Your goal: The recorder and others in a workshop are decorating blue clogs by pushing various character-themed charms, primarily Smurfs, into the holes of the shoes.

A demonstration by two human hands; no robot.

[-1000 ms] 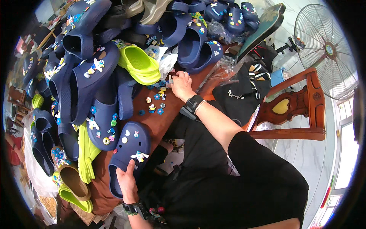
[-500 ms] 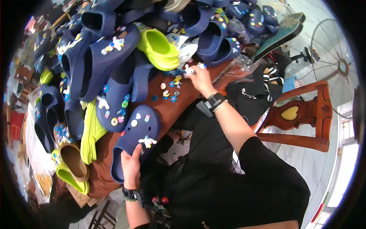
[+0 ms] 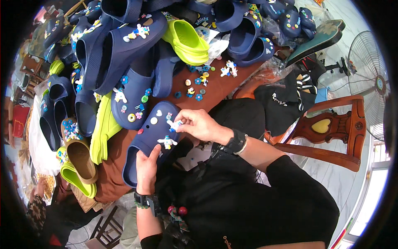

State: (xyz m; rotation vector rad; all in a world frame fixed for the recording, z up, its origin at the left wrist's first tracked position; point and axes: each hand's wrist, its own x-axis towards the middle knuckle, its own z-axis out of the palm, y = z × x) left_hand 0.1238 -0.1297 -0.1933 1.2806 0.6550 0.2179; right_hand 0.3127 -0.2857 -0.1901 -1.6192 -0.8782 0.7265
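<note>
— Packaging on the table?

— Item one: clear plastic bags, crumpled, whitish, wedged between the lime-green clog and the navy clogs at the far side, beyond my hands. Item two: more clear wrapping, glossy and creased, at the table's right edge.

— Anything at the far right corner?

— Item three: clear bagging behind the decorated navy clogs; its contents I cannot tell.

— Labels?

— Item four: a pale paper slip with dark print, lying just behind the green clog. Item five: small white lettering on the black bag beside the wooden chair.

— Signs, screens?

— None that I can see.
</note>
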